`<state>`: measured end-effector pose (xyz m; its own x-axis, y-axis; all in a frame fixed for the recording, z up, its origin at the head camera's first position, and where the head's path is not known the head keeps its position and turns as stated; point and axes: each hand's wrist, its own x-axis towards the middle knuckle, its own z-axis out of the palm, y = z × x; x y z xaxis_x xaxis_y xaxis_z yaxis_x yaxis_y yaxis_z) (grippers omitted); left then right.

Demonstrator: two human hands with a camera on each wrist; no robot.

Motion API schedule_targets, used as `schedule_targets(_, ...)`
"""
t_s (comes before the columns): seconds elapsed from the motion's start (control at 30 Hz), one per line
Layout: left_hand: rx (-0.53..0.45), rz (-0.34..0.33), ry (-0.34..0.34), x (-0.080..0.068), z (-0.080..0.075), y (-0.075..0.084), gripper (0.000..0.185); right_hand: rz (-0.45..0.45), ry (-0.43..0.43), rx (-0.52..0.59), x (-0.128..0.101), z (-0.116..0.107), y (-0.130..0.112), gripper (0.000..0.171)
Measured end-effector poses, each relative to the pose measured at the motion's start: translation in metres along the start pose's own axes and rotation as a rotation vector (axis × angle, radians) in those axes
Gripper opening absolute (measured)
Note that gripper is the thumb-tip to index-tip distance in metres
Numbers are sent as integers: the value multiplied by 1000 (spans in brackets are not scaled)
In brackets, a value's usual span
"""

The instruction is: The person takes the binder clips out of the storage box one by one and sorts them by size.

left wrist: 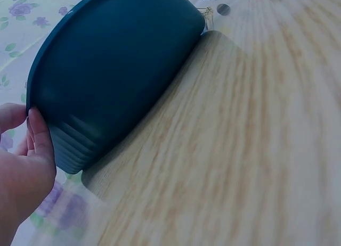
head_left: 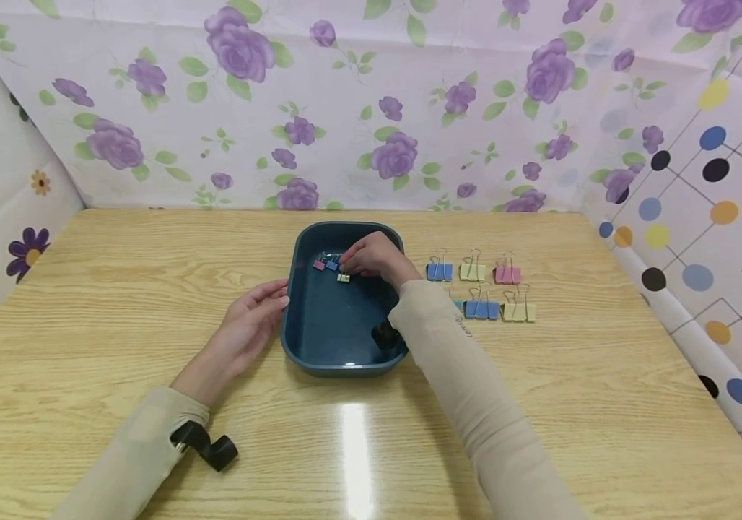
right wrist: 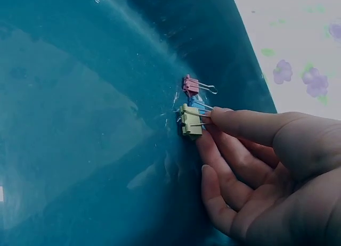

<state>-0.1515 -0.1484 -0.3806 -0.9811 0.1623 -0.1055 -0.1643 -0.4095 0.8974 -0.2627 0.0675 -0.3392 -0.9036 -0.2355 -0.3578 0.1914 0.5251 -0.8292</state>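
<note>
In the head view, a dark blue plastic tub stands on the table. My right hand reaches inside it near the far wall. Thumb and fingers pinch the wire handles of a small yellow binder clip, seen closely in the right wrist view. Beside this clip are a small blue binder clip and a small pink binder clip. My left hand holds the tub's left rim; the left wrist view shows the thumb against the outer wall.
Right of the tub, larger binder clips stand in two rows on the wooden table: blue, yellow and pink behind, blue and yellow in front. My right sleeve partly hides another. Flowered cloth hangs behind.
</note>
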Motion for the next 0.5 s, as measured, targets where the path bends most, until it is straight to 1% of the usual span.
schedule_targets(0.3,6,-11,2,-2,-1,0,26,22,-35,34,1,0,-1,13)
schedule_targets(0.5,-2,-18,2,-1,0,2,29,12,-47,65,1,-2,-2,13)
